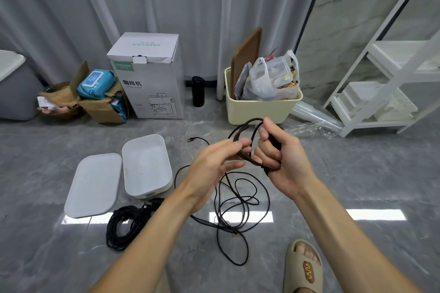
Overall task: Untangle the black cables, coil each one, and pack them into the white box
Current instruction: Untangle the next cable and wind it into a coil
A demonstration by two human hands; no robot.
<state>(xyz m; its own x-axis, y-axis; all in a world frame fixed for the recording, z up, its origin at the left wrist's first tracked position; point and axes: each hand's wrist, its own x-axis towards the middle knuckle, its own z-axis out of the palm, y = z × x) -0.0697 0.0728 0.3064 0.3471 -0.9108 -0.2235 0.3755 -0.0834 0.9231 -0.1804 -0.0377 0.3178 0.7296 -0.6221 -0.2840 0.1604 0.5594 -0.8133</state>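
Both hands meet above the grey floor (71, 140), working one black cable (240, 200). The right hand (279, 157) has its fingers curled tight round a gathered bunch of the cable's loops, with a loop arching up past the fingertips toward the cream bin (259, 108). The left hand (214, 162) reaches in from the side, its fingers bent and closing on the strands just beside the right fist, so both hands grip the same cable. Below them the rest of that cable hangs down and sprawls in loose, overlapping loops on the floor, one long loop running toward the sandal (303, 269) at the lower right; a plug end lies out on the floor behind the left hand. A second cable, the coil (125, 226), lies bundled on the floor, just in front of the white box (147, 191) and near its lid (92, 185). The box sits open, with the lid flat on the floor touching its left side. Against the curtain (190, 7) stand a coffee-machine carton (147, 78), a black flask (198, 91) and a white rack (381, 78).
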